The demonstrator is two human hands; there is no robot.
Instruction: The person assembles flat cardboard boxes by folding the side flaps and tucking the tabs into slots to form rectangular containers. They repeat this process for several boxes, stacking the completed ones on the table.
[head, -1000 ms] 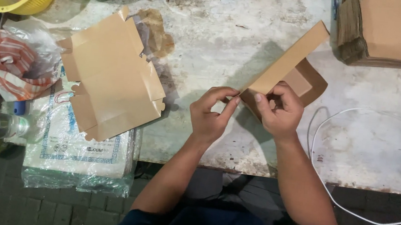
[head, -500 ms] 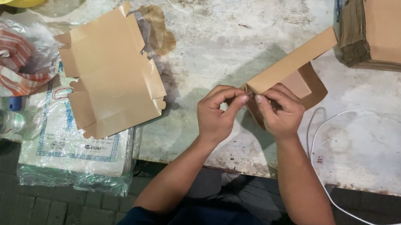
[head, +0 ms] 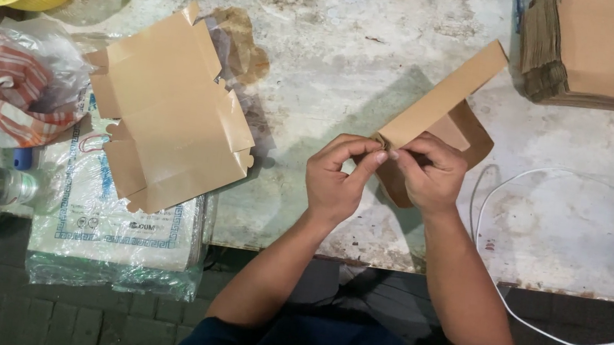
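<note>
Between your two hands, you are pinching the near corner of a brown cardboard box blank, which is rising at a slant away from you over the worn table. Your left hand is curling closed, thumb and forefinger meeting on the folded corner; your right hand is closing over the same corner from the other side, its fingers gripping a flap underneath. The board looks light and thin, stiff along its flat panels but ready to bend at its creases, so it should be held near the fold lines rather than by the far edge, which would flex. It is probably easy to crush if squeezed hard. To the left of your left hand, a stack of flat blanks is lying on a plastic-wrapped packet. Beyond your right hand, a pile of flat cardboard is sitting, and a white cable is looping just beside your right wrist.
</note>
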